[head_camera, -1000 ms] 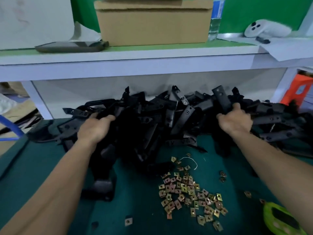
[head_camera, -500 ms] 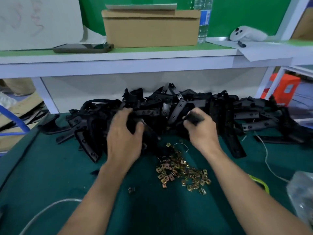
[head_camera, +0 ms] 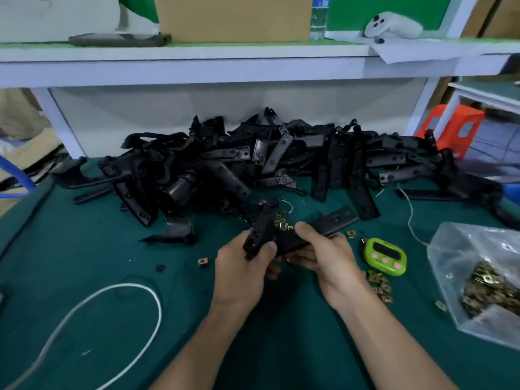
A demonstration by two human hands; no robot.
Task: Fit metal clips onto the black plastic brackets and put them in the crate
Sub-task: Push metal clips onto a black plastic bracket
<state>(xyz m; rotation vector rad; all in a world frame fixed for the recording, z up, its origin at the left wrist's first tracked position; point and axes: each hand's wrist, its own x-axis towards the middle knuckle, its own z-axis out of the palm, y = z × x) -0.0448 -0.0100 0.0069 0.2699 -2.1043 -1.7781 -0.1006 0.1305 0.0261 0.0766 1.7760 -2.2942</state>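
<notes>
A big heap of black plastic brackets (head_camera: 281,156) lies across the back of the green table. My left hand (head_camera: 242,266) grips one black bracket (head_camera: 260,229) that points up and away. My right hand (head_camera: 326,254) grips a second, longer bracket (head_camera: 334,219) that runs up to the right. Both are held just above the table in front of the heap. Small brass-coloured metal clips (head_camera: 282,220) lie loose behind my hands, and more metal clips (head_camera: 378,285) lie to the right of my right wrist. No crate is in view.
A clear plastic bag of clips (head_camera: 478,282) stands at the right edge. A green timer (head_camera: 385,256) lies beside my right hand. A white cord (head_camera: 112,311) loops at the front left. A white shelf (head_camera: 197,66) with a cardboard box (head_camera: 233,18) overhangs the heap.
Both hands have drawn back from the heap toward me, each holding a bracket lifted out of it. The view has tilted down, and the bag and timer have come into sight.
</notes>
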